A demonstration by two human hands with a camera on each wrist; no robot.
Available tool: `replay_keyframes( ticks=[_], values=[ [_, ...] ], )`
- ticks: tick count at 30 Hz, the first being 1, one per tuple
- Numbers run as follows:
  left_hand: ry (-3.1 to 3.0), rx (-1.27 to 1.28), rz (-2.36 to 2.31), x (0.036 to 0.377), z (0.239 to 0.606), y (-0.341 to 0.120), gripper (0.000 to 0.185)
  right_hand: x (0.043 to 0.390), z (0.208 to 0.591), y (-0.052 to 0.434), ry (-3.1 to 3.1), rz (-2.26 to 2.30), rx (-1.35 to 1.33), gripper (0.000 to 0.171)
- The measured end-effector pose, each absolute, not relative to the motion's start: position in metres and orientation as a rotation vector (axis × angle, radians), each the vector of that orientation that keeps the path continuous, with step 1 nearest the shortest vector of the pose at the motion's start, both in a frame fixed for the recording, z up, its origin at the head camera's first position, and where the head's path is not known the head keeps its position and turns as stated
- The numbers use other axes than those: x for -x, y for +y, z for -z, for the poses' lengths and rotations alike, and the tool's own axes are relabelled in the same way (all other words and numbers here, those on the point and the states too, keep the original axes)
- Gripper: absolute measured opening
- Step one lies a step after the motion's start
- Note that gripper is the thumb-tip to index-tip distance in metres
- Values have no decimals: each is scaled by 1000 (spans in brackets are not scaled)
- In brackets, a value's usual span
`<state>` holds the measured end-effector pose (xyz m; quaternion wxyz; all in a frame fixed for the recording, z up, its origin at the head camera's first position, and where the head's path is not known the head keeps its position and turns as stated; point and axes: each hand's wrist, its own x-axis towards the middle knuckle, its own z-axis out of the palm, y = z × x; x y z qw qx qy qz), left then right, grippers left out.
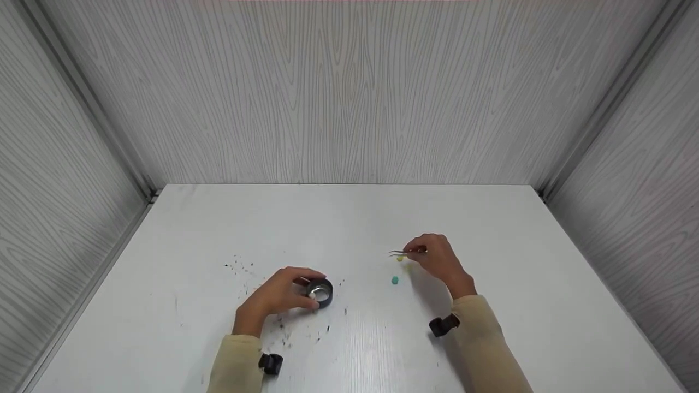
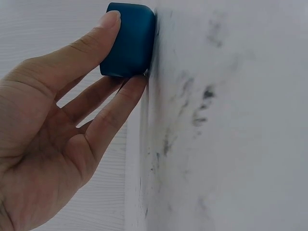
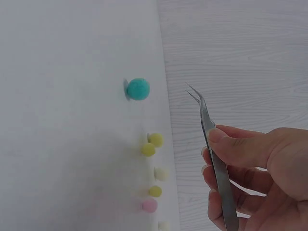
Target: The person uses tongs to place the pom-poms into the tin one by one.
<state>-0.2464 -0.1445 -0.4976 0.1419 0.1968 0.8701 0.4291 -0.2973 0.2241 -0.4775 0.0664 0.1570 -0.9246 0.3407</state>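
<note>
- Here, the tweezers [image 3: 211, 144] sit in the right hand [image 1: 437, 259], pinched between thumb and curled fingers [image 3: 240, 149]; the metal tips point away from the palm, lifted off the table [image 1: 491, 229] and carrying nothing.
- In the head view the tweezers [image 1: 401, 252] point left, held above the right-of-centre part of the table.
- Just below the tips lies a small yellow ball [image 1: 400, 258]; a teal ball [image 1: 395, 280] lies a little nearer to the person, apart from it.
- The right wrist view shows more of them: the teal ball [image 3: 138, 89] by itself, then a loose row of tiny balls, two yellow [image 3: 151, 144], one cream [image 3: 161, 173], another yellow [image 3: 155, 191], a pink one [image 3: 149, 206] and a pale one [image 3: 164, 225] cut off by the frame's edge. All rest on the table, none touching the tweezers.
- To the left, the left hand [image 1: 276, 297] grips a small round blue container [image 1: 319, 292] standing on the table; its inside looks shiny and pale.
- From the left wrist view, the thumb lies along the side of the blue container [image 2: 129, 41] and a fingertip presses under its edge where it meets the table.
- Dark specks and smudges [image 1: 240, 267] are scattered over the table around the left hand, some to its far left and some nearer the person.
- Both arms wear pale beige sleeves [image 1: 486, 338], each with a dark strap-mounted device [image 1: 443, 325] at the wrist.
- Grey wood-grain panels [image 1: 349, 93] wall in the table on the far, left and right sides.
</note>
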Motion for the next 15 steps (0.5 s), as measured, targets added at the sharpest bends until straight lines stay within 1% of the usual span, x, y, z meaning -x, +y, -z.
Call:
replay_keyframes(
  ticks=[8, 15],
  values=[
    [2517, -553, -1238, 246, 498, -145, 56, 304, 488, 232, -2858, -1017, -310, 14],
    [2514, -566, -1240, 247, 499, -145, 56, 305, 494, 239, -2879, -1015, -255, 13]
  ],
)
